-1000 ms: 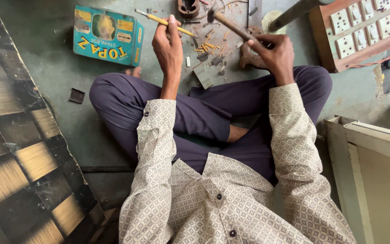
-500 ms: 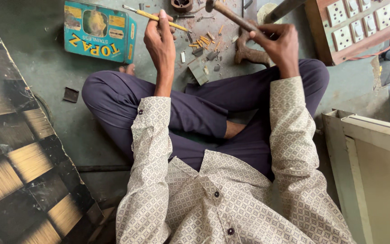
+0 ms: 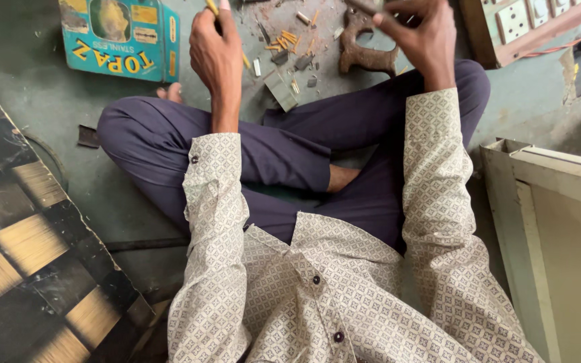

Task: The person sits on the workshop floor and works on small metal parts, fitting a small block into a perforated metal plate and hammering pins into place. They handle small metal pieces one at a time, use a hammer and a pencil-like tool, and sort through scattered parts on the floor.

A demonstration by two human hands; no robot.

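Observation:
I sit cross-legged on a grey floor. My left hand [image 3: 216, 47] is raised over my left knee and closed around a thin yellow-handled tool [image 3: 245, 60], whose ends stick out above and below the fist. My right hand [image 3: 418, 33] is up at the top edge, gripping a dark hammer handle [image 3: 361, 5]; the hammer's head is out of view. Between the hands, a rusty brown metal piece [image 3: 364, 52] lies on the floor beside several small yellow and grey bits [image 3: 284, 40] and a small grey block [image 3: 282, 91].
A teal printed box [image 3: 122, 37] lies at top left. A wooden board with white switches [image 3: 526, 23] is at top right. A cream cabinet [image 3: 559, 222] stands on the right, and a dark chequered panel [image 3: 21, 235] on the left.
Both hands have shifted up toward the top edge of the view. The hammer head and the tip of the yellow-handled tool have gone out of frame.

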